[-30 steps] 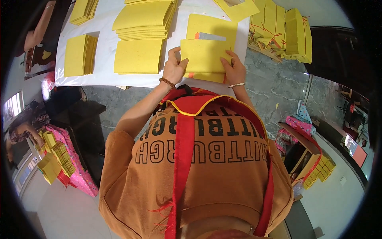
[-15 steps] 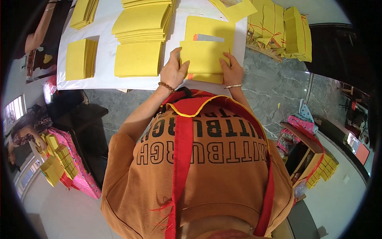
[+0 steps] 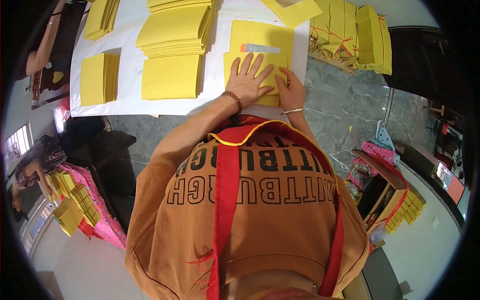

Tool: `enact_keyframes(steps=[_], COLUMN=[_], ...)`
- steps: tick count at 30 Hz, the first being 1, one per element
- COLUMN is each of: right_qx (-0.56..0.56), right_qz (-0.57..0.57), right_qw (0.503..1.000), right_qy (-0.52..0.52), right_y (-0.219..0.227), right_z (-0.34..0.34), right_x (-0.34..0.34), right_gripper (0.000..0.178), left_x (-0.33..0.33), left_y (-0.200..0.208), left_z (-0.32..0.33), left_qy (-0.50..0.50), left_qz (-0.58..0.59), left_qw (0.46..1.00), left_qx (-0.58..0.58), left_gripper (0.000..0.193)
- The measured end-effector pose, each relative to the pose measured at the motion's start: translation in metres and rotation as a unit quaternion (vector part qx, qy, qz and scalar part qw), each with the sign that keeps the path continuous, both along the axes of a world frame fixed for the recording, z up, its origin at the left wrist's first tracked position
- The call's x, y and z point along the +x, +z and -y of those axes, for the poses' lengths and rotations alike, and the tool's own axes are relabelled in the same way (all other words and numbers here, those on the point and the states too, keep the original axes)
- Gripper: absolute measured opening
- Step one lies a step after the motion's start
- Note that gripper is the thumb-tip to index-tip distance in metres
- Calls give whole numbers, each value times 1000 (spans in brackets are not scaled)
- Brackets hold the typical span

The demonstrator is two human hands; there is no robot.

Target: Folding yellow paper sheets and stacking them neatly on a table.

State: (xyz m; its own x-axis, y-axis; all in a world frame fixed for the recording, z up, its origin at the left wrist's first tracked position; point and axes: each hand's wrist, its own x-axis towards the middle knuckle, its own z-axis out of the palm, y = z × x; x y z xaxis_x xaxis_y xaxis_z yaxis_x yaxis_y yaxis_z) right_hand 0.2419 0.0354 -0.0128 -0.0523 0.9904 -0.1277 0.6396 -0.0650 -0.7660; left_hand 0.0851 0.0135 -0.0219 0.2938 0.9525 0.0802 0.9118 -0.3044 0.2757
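My left hand lies flat with fingers spread on a folded yellow paper sheet at the table's front edge. Along that sheet's right edge, my right hand pinches the paper, thumb on top; its other fingertips are partly hidden. Above the fold a grey strip with an orange end shows against more yellow paper. To the left sits a tall pile of folded yellow paper, with a smaller pile farther left.
The table has a white cover. Another yellow stack and a loose yellow piece with a cut-out lie at the far side. Yellow bundles tied with red string stand right. Another person's arm shows upper left.
My left hand has left the sheet's left edge and moved right onto its face, fingers now spread. My right hand remains at the right edge, slightly shifted.
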Motion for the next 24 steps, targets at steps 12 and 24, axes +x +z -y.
enact_keyframes(steps=[12, 24], right_qx=[88, 267], right_qz=[-59, 274], right_qw=[969, 873], right_qy=[221, 302], right_y=[-1, -30], right_z=[3, 5], right_x=[-36, -46], right_gripper=[61, 55], left_x=[-21, -31], left_y=[-12, -1], left_z=[5, 20], left_qy=[25, -18], left_qz=[299, 137], left_qw=[954, 990], left_qx=[4, 0], left_gripper=[50, 69])
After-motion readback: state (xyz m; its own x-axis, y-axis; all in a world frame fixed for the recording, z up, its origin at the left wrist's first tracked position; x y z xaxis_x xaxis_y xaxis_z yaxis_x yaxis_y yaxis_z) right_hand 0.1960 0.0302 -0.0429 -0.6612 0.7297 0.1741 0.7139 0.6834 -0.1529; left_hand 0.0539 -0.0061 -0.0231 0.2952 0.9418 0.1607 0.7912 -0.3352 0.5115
